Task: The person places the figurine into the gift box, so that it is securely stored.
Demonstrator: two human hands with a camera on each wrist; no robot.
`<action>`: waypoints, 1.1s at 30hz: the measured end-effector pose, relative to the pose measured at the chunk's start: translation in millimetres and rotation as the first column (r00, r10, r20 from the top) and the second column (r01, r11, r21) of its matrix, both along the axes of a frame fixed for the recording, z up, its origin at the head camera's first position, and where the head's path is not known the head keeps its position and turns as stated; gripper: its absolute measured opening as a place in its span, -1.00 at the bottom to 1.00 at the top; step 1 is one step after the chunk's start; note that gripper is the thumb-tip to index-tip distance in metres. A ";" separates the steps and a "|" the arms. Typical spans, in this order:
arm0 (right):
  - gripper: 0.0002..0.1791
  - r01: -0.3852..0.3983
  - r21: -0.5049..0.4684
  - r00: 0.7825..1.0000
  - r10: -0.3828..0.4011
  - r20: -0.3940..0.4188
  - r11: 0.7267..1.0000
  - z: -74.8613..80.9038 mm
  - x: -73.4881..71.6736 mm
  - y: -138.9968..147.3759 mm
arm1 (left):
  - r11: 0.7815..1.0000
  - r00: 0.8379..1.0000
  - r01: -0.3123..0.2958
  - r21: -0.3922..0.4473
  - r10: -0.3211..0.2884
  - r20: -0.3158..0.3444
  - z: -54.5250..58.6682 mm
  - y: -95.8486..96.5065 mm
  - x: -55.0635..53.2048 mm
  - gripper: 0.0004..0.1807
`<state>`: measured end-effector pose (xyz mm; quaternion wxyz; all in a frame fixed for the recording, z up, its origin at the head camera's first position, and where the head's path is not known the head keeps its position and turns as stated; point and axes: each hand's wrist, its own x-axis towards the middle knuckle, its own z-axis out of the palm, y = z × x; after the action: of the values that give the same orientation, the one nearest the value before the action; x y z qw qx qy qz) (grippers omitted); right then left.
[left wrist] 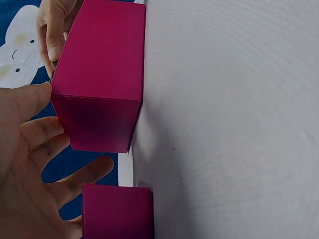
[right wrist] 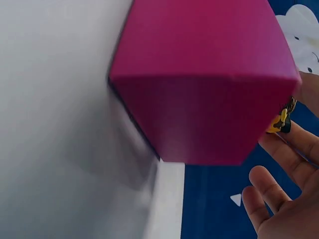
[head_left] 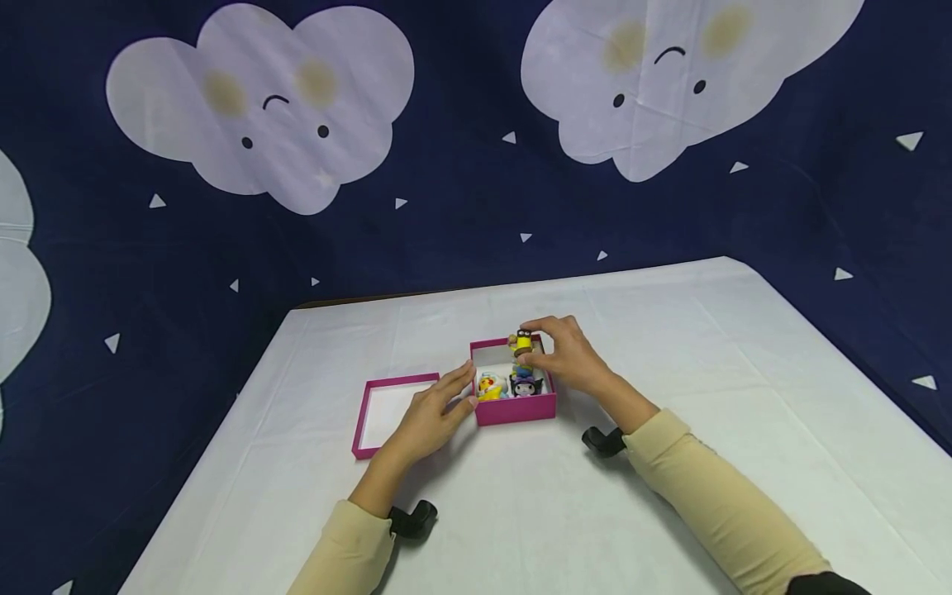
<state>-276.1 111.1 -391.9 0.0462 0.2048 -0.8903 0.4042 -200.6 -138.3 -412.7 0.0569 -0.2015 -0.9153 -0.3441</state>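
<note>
A magenta open-topped box (head_left: 516, 411) stands on the table with small toy figurines inside. My right hand (head_left: 568, 355) reaches over its right wall and pinches a yellow Minion figurine (head_left: 524, 341) upright between thumb and fingers. In the right wrist view, part of that yellow-and-black figurine (right wrist: 280, 122) shows at the fingertips beyond the box. At the box's left side, my left hand (head_left: 431, 420) rests its thumb and fingertips against the wall, fingers fairly straight. Below the Minion sits a black-and-white figurine with pointed ears (head_left: 525, 387); a yellow figurine (head_left: 488, 387) lies to its left.
The box's lid (head_left: 360, 426), magenta-rimmed and white inside, lies to the left, partly behind my left hand. A white cloth covers the table (head_left: 521, 512). Behind it hangs a dark blue curtain (head_left: 461, 165) with clouds.
</note>
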 end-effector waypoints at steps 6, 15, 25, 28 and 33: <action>-0.41 -0.014 0.033 1.000 0.014 -0.023 0.999 -2.7 -2.8 -10.9 | 1.000 1.000 0.001 -0.006 -0.001 0.015 0.3 0.0 -1.0 -0.44; -0.42 -0.058 0.096 0.989 0.071 -0.130 0.994 -4.8 -6.9 -17.1 | 1.000 1.000 0.007 -0.009 -0.007 -0.008 0.7 0.5 -2.0 -0.44; -0.41 -0.113 0.153 0.978 0.137 -0.159 0.982 -6.8 -13.6 -22.4 | 1.000 1.000 0.009 -0.012 -0.009 -0.009 0.3 0.2 -0.7 -0.45; -0.41 -0.134 0.158 0.976 0.158 -0.148 0.978 -6.9 -15.0 -23.5 | 1.000 1.000 0.007 -0.018 -0.007 0.000 0.3 0.2 -0.4 -0.45; -0.44 -0.165 0.159 0.973 0.187 -0.134 0.973 -6.6 -15.9 -25.6 | 1.000 1.000 0.007 -0.017 -0.007 0.010 0.7 0.4 -0.4 -0.45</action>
<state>-291.9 85.5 -398.5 0.0610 0.3157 -0.8898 0.3238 -201.0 -137.9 -412.0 0.0496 -0.2033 -0.9177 -0.3377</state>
